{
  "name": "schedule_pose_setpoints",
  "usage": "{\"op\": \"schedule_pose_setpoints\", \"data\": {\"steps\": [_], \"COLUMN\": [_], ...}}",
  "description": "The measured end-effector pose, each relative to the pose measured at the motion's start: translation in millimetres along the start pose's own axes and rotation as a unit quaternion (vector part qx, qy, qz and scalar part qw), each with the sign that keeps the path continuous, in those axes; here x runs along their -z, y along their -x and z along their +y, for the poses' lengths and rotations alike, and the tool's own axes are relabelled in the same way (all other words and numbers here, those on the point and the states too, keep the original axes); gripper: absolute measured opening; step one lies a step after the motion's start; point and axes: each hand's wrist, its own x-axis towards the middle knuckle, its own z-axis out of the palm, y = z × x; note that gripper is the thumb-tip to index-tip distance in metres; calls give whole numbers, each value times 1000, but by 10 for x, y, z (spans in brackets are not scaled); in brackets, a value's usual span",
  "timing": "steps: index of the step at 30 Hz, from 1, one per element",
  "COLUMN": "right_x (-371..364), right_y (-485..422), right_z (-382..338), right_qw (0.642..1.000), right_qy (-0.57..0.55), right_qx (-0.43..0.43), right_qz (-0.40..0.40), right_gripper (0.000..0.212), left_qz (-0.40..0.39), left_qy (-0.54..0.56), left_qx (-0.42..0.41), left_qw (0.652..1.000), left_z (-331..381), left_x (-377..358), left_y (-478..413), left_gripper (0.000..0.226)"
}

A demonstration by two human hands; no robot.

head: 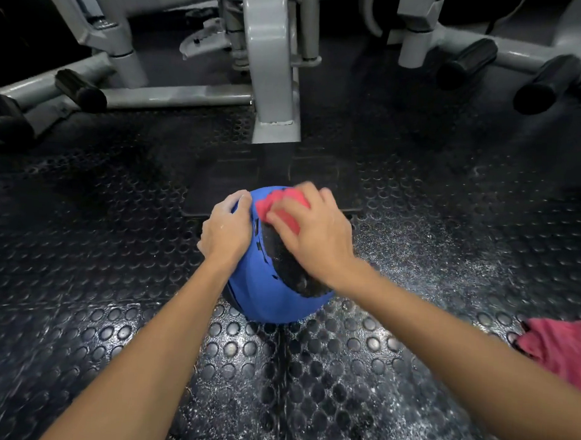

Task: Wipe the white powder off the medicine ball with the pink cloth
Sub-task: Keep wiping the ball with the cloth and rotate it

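Observation:
A blue and black medicine ball (263, 294) rests on the studded rubber floor in the middle of the view. My left hand (226, 229) grips its upper left side, fingers curled over the blue edge. My right hand (313, 235) presses a bunched pink cloth (276, 206) against the ball's top, over the black textured panel. Part of the cloth is hidden under my palm. White powder dusts the floor around the ball; little of it shows on the ball's visible surface.
A grey gym machine frame (274, 87) stands just beyond the ball, with black foam rollers (469, 61) at right and left. Pink fabric (561, 351) lies at the right edge. The black rubber floor (429, 257) is speckled with white powder.

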Motion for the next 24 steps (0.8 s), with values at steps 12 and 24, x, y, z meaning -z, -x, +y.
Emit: {"op": "schedule_pose_setpoints", "data": {"steps": [12, 24], "right_x": [106, 1132], "right_y": [1146, -448], "right_z": [353, 487], "right_qw": [997, 940], "right_qy": [-60, -256], "right_qx": [31, -213], "right_qz": [-31, -75], "right_gripper": [11, 22], "left_qz": [40, 87], "left_qy": [16, -140], "left_qx": [34, -140], "left_qw": [998, 976], "left_z": [-78, 49], "left_x": [87, 141], "left_y": [183, 471], "left_gripper": [32, 48]}}
